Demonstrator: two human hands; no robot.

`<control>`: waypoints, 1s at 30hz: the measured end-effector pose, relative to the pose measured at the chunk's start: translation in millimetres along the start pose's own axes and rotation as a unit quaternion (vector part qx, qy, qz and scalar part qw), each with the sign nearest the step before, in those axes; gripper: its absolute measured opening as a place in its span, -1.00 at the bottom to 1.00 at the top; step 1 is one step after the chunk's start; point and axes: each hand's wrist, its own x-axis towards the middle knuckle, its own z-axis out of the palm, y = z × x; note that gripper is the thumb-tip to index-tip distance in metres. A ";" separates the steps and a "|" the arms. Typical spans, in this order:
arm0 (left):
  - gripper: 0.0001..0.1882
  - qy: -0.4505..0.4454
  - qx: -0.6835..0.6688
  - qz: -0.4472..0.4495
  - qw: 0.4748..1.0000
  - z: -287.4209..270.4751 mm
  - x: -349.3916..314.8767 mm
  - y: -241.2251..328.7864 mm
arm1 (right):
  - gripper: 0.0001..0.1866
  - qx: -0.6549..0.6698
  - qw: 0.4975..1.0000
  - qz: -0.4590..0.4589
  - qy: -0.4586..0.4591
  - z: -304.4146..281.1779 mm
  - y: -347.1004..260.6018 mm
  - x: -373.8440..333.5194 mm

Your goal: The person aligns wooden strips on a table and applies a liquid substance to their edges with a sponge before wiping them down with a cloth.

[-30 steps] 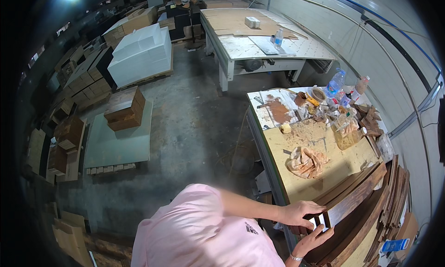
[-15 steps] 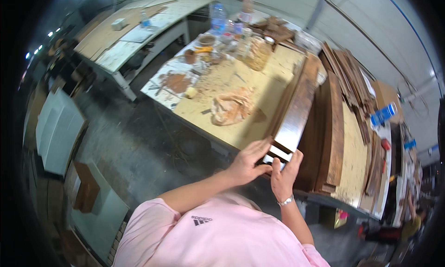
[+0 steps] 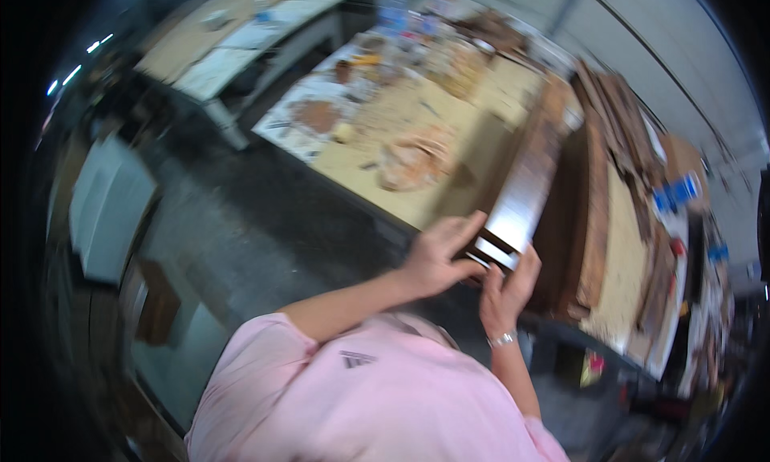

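A long, dark brown wooden piece (image 3: 525, 185) lies on the table with its near end toward me. Its top is glossy, and a notch with pale strips crosses that end. My left hand (image 3: 439, 255) is closed on the end's left side, its thumb pointing across the front. On the other side my right hand (image 3: 509, 289) grips the corner, thumb in front and fingers along the edge. Motion blur hides exactly how the fingertips sit. Just right of it stands a second curved wooden piece (image 3: 591, 221), apart from my hands.
A crumpled orange-stained cloth (image 3: 413, 159) lies on the yellowish tabletop (image 3: 385, 193). Bottles (image 3: 393, 9) and a plastic bag (image 3: 453, 65) stand at the back. Wooden strips (image 3: 613, 121) and a blue-and-white can (image 3: 678, 191) are at the right. Another worktable (image 3: 200, 81) stands far left.
The whole view has shifted, so the table and wood appear farther right and higher, and it is blurrier. Both hands remain at the near end of the wooden piece.
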 end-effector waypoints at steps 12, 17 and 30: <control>-0.12 -0.039 -0.075 0.013 0.996 23.5 -6.5 -14.2 | -0.44 -0.012 0.998 -0.043 0.035 -0.4 47.3 -14.9; -0.06 -0.074 -0.063 0.003 0.995 36.4 -19.9 -33.6 | -0.35 0.086 0.992 0.087 -0.026 11.4 34.4 -20.3; -0.08 -0.021 -0.100 -0.064 0.993 47.1 -16.2 -24.8 | -0.34 0.071 0.995 0.063 0.003 18.2 56.8 -16.2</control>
